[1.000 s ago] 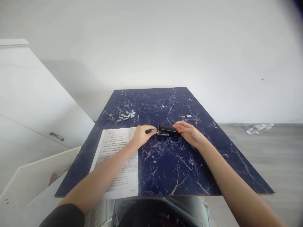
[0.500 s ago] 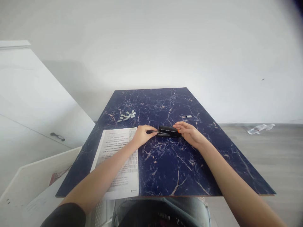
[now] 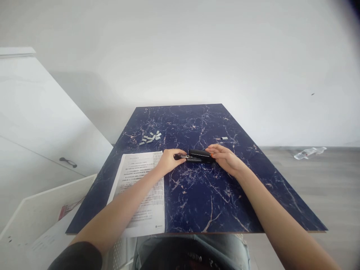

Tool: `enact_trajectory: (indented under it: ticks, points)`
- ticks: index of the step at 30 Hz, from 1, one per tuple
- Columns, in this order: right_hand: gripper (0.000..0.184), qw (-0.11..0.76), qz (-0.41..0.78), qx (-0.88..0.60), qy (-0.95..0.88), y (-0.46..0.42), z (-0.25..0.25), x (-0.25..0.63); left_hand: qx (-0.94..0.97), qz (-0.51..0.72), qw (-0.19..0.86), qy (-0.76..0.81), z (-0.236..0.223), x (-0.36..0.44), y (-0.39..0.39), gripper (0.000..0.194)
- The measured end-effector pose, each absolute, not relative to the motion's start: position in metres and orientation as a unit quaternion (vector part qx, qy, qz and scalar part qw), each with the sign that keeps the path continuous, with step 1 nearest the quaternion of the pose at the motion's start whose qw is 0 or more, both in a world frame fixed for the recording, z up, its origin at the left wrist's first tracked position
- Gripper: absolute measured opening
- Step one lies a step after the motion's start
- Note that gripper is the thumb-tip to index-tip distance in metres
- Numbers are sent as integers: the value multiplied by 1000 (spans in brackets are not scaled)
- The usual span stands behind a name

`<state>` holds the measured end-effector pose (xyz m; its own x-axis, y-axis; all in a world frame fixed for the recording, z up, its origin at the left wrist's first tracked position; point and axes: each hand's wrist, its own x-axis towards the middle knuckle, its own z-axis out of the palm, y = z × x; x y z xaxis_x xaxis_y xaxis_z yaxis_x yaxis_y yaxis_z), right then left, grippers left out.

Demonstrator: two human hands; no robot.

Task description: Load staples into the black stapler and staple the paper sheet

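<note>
A black stapler (image 3: 200,154) with a bit of orange at its right end lies across the middle of the dark blue table. My left hand (image 3: 169,159) has its thumb and fingers closed on the stapler's left end, where a black tip and a metal part show. At the other end my right hand (image 3: 226,159) holds the stapler, its fingers bent over the far side. That hand partly hides the right end. A pile of staple strips (image 3: 152,137) lies farther back on the left, and a single staple strip (image 3: 224,138) sits beyond my right hand.
Printed sheets (image 3: 140,191) lie on the table's left side, under my left forearm, reaching the front edge. The marbled table (image 3: 194,210) meets a white wall behind. A white cabinet (image 3: 42,112) and an open drawer (image 3: 53,191) stand left. Clear plastic packaging (image 3: 309,152) lies on the floor right.
My left fingertips have shifted very slightly left at the stapler's end. My right hand and the staple strips stay where they were.
</note>
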<state>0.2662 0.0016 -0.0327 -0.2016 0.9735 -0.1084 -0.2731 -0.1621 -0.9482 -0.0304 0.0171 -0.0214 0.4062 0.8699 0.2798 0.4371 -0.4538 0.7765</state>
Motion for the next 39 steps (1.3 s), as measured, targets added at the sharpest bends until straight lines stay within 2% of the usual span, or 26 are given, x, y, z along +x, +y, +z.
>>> enact_trajectory:
  ticks: [10,17,27,33,39]
  points:
    - [40,472,663,-391,-430,0,-28,267,738,357,352,452,-23,-46,21,31]
    - [28,486,664,-390,-414,-4,-21,260,710,373,403,441,-31,-43,20,32]
    - [28,513,644,-358,-441,-9,-21,243,704,360,459,405,-28,-23,5,35]
    - [28,511,635,-362,-451,-10,-18,238,737,360,411,399,-24,-7,-3,51]
    - [36,496,639,-363,-462,-7,-21,246,721,343,448,402,-24,-38,15,44]
